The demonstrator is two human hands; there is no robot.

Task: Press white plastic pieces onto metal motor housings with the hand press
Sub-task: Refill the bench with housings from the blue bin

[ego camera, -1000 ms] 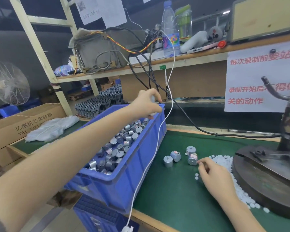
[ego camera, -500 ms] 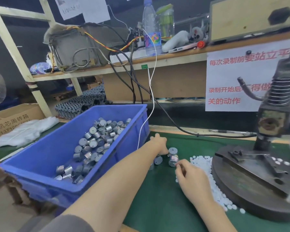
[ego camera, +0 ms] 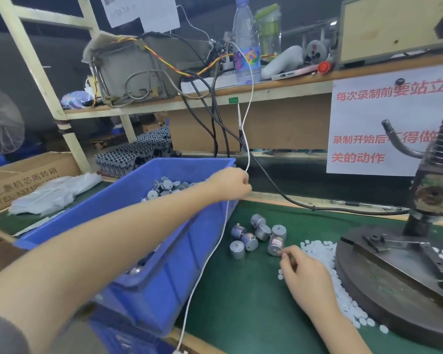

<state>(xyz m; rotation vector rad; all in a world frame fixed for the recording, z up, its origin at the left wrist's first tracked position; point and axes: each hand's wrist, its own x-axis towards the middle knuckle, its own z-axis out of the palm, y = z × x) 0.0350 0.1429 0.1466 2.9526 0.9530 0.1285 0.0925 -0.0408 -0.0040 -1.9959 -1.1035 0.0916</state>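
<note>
Left hand [ego camera: 230, 183], fingers curled, contents hidden, above the far corner of the blue bin [ego camera: 184, 264] at the left edge of the bench [ego camera: 241, 307]. Right hand [ego camera: 302, 273] pinching the end of one motor housing [ego camera: 275, 247] mid-bench, beside loose housings [ego camera: 262, 232]. White plastic pieces [ego camera: 317, 249] heaped against the hand press [ego camera: 399, 277] at the right edge.

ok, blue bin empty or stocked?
Stocked: metal motor housings lie heaped inside the blue bin; the left forearm across it hides part of the heap, so how full cannot tell.

Even indoor light, slight blur, bowed edges.
</note>
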